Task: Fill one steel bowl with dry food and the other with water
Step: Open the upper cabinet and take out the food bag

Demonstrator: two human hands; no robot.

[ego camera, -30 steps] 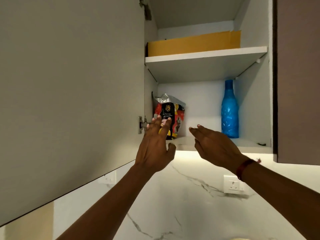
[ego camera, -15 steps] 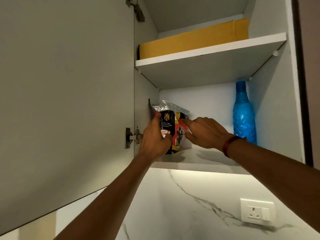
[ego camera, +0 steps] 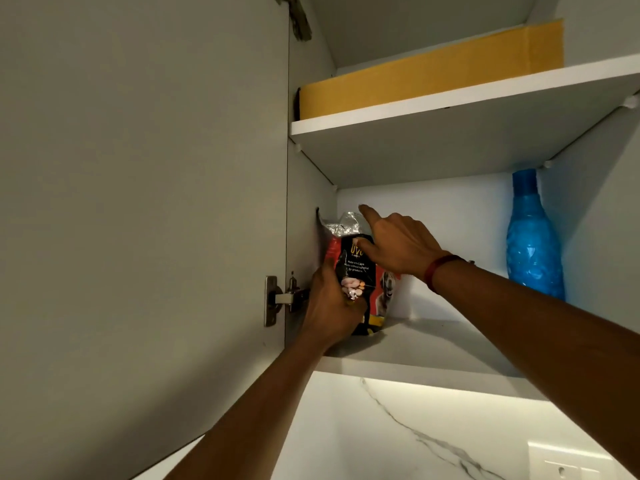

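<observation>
STEP: fetch dry food | BAG: food bag (ego camera: 360, 271) stands on lower shelf (ego camera: 433, 344), 9 o'clock corner | LEFT: your left hand (ego camera: 332, 306) clasps its lower side for support | RIGHT: your right hand (ego camera: 398, 247) grips its top, steadying it | BOTTLE: blue bottle (ego camera: 533, 237) at 3 o'clock, untouched
</observation>
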